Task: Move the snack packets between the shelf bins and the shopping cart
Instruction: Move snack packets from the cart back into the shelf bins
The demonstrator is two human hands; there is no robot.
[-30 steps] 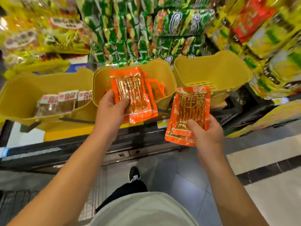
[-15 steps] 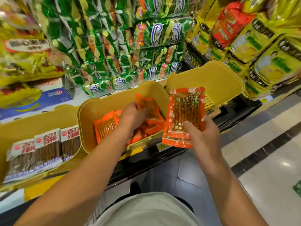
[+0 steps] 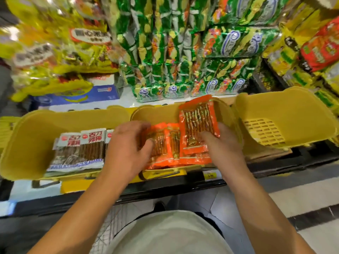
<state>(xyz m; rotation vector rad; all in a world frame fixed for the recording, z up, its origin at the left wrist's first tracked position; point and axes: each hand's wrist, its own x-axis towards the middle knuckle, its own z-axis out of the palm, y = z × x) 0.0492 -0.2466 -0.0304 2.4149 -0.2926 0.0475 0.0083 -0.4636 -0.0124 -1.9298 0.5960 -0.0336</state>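
Left bin (image 3: 27, 136) holds brown packets (image 3: 78, 151). Left hand (image 3: 126, 149) in middle bin (image 3: 156, 114), fingers loosely spread, resting on orange packets (image 3: 165, 143) lying flat there. Right hand (image 3: 222, 145) pinches an orange packet stack (image 3: 199, 123), tilted up over the same bin. Right bin (image 3: 286, 105) beside it.

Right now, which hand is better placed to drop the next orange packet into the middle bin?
Right. The right hand already grips an orange packet, tilted up over the middle bin. The left hand holds no packet clear; its fingers rest on the packets lying in the bin.
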